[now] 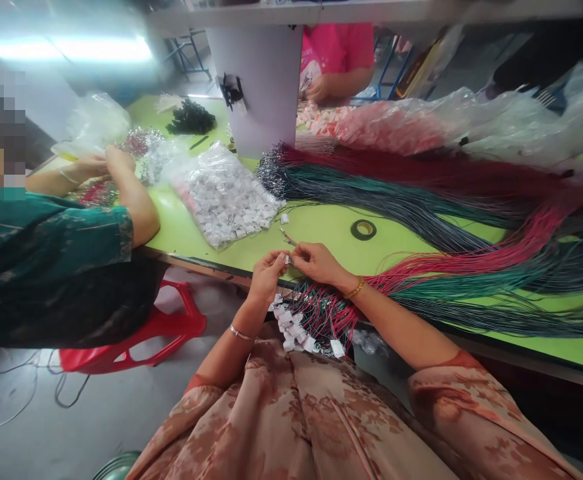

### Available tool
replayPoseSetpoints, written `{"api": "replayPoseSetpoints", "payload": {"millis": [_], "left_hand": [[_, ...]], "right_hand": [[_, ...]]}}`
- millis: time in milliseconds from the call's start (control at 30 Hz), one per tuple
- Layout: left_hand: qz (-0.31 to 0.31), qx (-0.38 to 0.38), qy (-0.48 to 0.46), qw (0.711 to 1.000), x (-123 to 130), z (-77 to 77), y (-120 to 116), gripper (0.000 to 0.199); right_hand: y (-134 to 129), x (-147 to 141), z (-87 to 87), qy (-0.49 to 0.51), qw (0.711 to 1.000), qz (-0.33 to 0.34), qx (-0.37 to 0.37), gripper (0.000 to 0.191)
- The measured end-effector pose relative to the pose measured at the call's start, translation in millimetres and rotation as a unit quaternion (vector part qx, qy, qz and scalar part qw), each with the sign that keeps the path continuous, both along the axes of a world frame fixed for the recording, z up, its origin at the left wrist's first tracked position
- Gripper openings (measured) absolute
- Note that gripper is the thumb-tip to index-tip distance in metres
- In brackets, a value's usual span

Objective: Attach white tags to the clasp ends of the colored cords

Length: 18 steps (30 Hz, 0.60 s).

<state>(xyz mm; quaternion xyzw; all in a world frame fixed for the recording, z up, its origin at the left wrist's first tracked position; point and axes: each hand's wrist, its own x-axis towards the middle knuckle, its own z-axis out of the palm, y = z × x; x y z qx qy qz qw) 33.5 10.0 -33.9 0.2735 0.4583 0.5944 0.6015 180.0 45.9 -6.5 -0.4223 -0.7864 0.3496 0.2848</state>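
Near the table's front edge, my left hand (268,272) pinches a small white connector housing (288,259). Right beside it, touching or nearly so, my right hand (316,261) is closed on thin wires whose tips (286,235) stick out above the fingers. Below my hands hangs a bunch of wires (329,303) in red, green and black, with white connectors (294,328) at their ends. A loose white connector (284,219) lies just beyond my hands. Farther back, a clear bag of white connectors (229,193) rests on the table.
Long bundles of dark red, green and black wires (396,193) cross the green table (316,227) to the right. A roll of black tape (363,230) lies between. At left sits a co-worker (46,230) by a red stool (136,340); another person (339,60) is opposite.
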Motion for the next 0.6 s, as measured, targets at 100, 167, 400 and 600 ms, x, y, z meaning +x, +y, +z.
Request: {"api": "replayPoseSetpoints", "payload": {"millis": [100, 167, 400, 600], "left_hand": [[0.01, 0.013, 0.058, 0.998, 1.5, 2.3, -4.0, 0.032], [0.015, 0.037, 0.133, 0.99, 3.6, 7.3, -13.4, 0.029], [-0.142, 0.425, 0.517, 0.729, 41.2, 26.0, -72.3, 0.022], [-0.213, 0.459, 0.481, 0.716, 41.4, 22.1, -69.0, 0.024]], "right_hand": [[-0.5, 1.1, 0.9, -0.02, 1.0, -0.017, 0.005, 0.019], [3.4, 4.8, 4.5, -0.014, 1.0, 0.007, -0.016, 0.019], [19.5, -0.7, 18.1, -0.093, 0.995, 0.009, -0.037, 0.021], [6.1, -27.4, 5.0, -0.28, 0.96, 0.006, 0.028, 0.018]]}}
